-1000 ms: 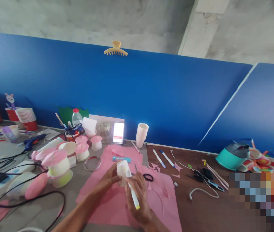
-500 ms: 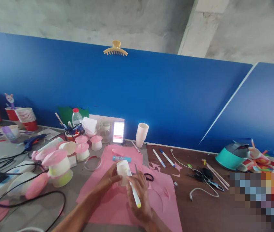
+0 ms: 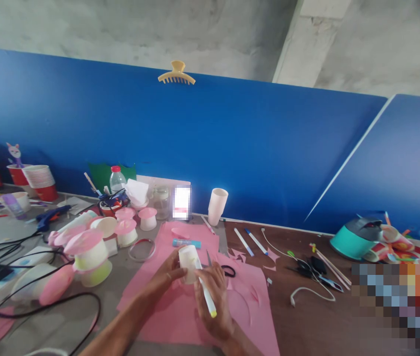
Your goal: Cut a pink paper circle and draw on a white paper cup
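Observation:
My left hand [image 3: 172, 271] is closed round a small white paper cup [image 3: 187, 258], held tilted over pink paper [image 3: 180, 321]. Between the fingers of my right hand [image 3: 217, 296] is a white marker [image 3: 207, 295] with a yellow end, its upper part against the side of the cup. The marker's tip is hard to make out. Scissors [image 3: 228, 270] with black handles lie on the paper just beyond my right hand, partly hidden by it. A blue glue stick [image 3: 186, 243] rests on the paper behind the cup.
Several pink-topped cups [image 3: 85, 244] and black cables [image 3: 94, 301] crowd the left. A white cup stack [image 3: 217, 206] leans by the blue partition [image 3: 250, 148]. Two markers [image 3: 244, 242], pink scraps [image 3: 269, 259], a white cable [image 3: 313, 299] and a teal container [image 3: 356, 240] lie to the right.
Almost nothing differs. Both hands keep their hold on the cup and the marker, with at most a tiny shift of the marker.

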The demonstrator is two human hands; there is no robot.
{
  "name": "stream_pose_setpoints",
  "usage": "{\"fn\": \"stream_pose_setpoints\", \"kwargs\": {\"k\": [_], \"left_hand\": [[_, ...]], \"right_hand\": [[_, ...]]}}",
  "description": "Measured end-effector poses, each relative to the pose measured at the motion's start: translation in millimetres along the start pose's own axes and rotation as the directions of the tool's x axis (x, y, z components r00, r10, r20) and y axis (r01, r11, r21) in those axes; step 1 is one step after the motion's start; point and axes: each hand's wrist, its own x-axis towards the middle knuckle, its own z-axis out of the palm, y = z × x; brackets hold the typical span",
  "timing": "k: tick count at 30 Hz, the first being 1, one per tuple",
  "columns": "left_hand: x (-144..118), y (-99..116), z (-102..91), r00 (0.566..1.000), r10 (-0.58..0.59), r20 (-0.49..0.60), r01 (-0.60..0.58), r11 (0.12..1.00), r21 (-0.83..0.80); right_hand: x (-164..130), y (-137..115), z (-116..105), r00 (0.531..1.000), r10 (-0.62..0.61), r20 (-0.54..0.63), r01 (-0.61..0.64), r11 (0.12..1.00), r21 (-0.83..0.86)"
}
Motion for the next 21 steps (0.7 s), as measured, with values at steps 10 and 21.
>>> {"fn": "stream_pose_setpoints", "kwargs": {"k": [10, 21], "left_hand": [[6.1, -3.6, -3.9, 1.000, 0.007, 0.030, -0.008, 1.000, 0.021], [3.9, -2.4, -0.3, 1.000, 0.014, 0.018, -0.014, 1.000, -0.014]], "right_hand": [[-4.8, -6.1, 3.1, 0.998, -0.023, 0.051, 0.020, 0.998, 0.054], [-6.4, -1.5, 4.1, 0.999, 0.015, 0.030, -0.015, 1.000, 0.002]]}}
